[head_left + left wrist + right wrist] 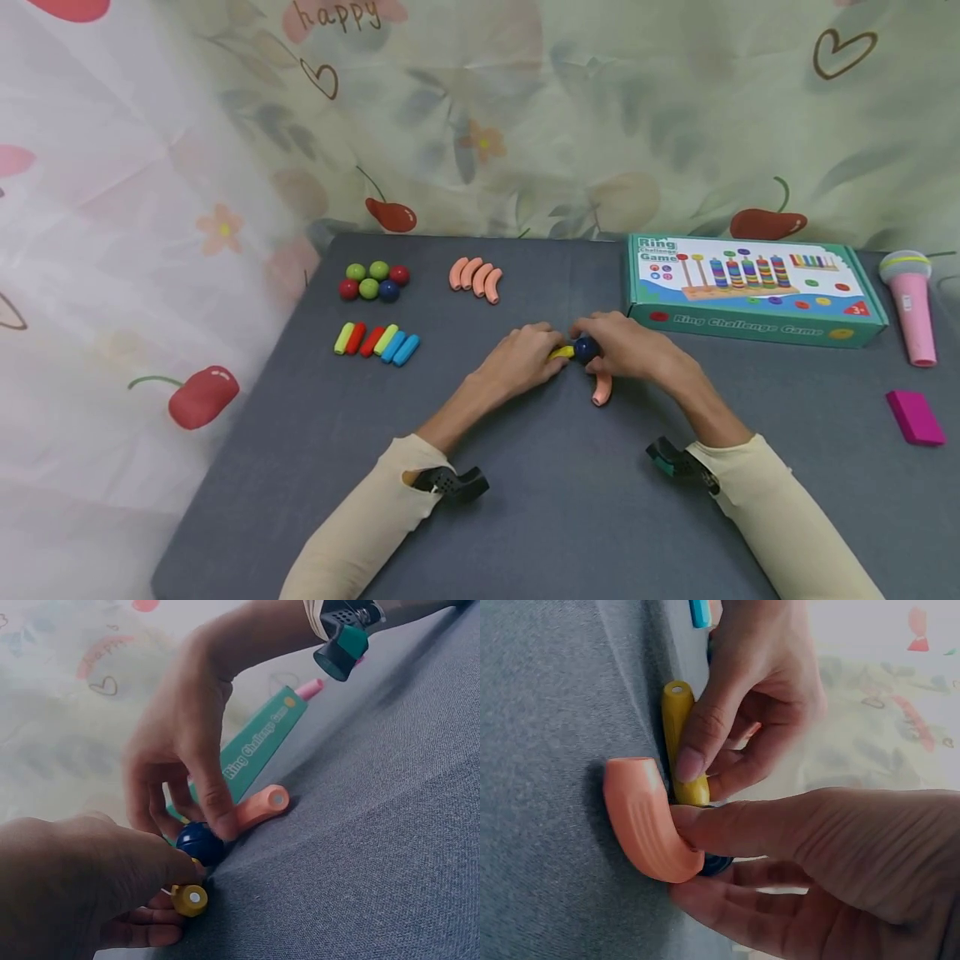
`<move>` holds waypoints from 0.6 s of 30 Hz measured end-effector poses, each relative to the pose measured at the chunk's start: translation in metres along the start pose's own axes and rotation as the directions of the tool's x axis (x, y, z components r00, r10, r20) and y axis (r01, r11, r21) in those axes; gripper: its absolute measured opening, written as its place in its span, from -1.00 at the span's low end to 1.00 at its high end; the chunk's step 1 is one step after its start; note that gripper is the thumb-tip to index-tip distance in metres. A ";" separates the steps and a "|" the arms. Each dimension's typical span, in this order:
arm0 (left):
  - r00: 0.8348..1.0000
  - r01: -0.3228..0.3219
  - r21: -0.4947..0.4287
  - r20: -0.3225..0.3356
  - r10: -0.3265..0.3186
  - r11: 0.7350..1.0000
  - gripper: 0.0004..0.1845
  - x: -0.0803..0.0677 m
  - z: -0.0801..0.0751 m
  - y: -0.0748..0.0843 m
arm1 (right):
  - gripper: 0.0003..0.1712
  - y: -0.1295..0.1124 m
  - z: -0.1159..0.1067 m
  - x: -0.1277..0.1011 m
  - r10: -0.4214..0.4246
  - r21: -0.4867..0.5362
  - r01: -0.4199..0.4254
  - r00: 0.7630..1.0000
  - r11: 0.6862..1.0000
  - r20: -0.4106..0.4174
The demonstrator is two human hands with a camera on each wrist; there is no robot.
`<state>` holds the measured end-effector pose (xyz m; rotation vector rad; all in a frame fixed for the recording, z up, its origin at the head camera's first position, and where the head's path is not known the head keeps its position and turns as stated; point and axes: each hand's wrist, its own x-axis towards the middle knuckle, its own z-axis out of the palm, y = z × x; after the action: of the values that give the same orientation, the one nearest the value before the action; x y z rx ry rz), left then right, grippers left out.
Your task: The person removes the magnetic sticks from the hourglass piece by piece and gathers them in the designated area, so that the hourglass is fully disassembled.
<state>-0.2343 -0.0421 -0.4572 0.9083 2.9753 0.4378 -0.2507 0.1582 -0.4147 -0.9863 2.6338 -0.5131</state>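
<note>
Both hands joined at table centre.
Left hand pinches yellow tube; right hand pinches blue ball, thumb on orange elbow.

Open grey table surface lies in front of both hands, between the forearms and toward the near edge. Behind the right hand, the Ring Challenge Game box stands close and blocks the far right. Just beside the right hand's thumb, the curved orange tube lies on the mat. A bare lane runs from the left hand to the row of coloured straight tubes; beyond them sit the balls and four orange curved tubes.
</note>
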 end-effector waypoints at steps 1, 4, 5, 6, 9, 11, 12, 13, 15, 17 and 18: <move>1.000 0.000 0.002 -0.001 0.000 1.000 -0.75 0.000 0.000 0.000 | -0.54 0.000 0.001 0.000 -0.003 -0.011 0.003 1.000 1.000 -0.007; 1.000 -0.007 0.006 0.000 0.007 1.000 -0.75 0.000 0.000 0.000 | -0.61 -0.001 0.003 0.001 0.000 -0.048 -0.001 1.000 0.999 -0.025; 1.000 -0.009 0.007 0.000 0.009 1.000 -0.75 0.000 0.000 0.000 | -0.63 -0.002 0.003 0.002 0.003 -0.055 -0.005 1.000 0.998 -0.029; 1.000 -0.012 0.008 0.000 0.012 1.000 -0.76 0.000 -0.001 0.000 | -0.63 -0.003 0.004 0.002 0.010 -0.062 -0.012 0.999 0.998 -0.032; 1.000 -0.008 0.010 0.000 0.008 1.000 -0.80 0.000 -0.005 -0.003 | -0.65 -0.006 0.005 0.005 0.021 -0.073 -0.024 0.999 0.997 -0.040; 1.000 0.021 0.016 -0.008 -0.021 1.000 -0.83 -0.001 -0.010 -0.008 | -0.65 -0.008 0.006 0.006 0.025 -0.077 -0.028 0.999 0.997 -0.042; 0.999 0.038 0.014 -0.013 -0.038 0.999 -0.83 -0.002 -0.012 -0.011 | -0.66 -0.008 0.005 0.005 0.027 -0.081 -0.030 0.999 0.996 -0.039; 0.998 0.059 0.004 -0.019 -0.059 0.998 -0.83 -0.001 -0.015 -0.014 | -0.67 -0.008 0.005 0.005 0.033 -0.086 -0.036 0.999 0.996 -0.037; 0.994 0.101 -0.036 -0.038 -0.103 0.994 -0.83 0.000 -0.023 -0.020 | -0.67 -0.007 0.004 0.002 0.047 -0.093 -0.050 0.998 0.994 -0.033; 0.987 0.134 -0.071 -0.075 -0.140 0.988 -0.81 0.001 -0.032 -0.031 | -0.66 -0.008 0.004 0.004 0.041 -0.094 -0.043 0.999 0.995 -0.029; 0.983 0.146 -0.087 -0.098 -0.154 0.985 -0.82 0.002 -0.037 -0.037 | -0.65 -0.008 0.004 0.005 0.041 -0.094 -0.043 0.999 0.995 -0.027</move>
<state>-0.2590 -0.0801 -0.4309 0.6687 3.0652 0.6128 -0.2480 0.1478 -0.4158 -0.9553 2.7175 -0.3970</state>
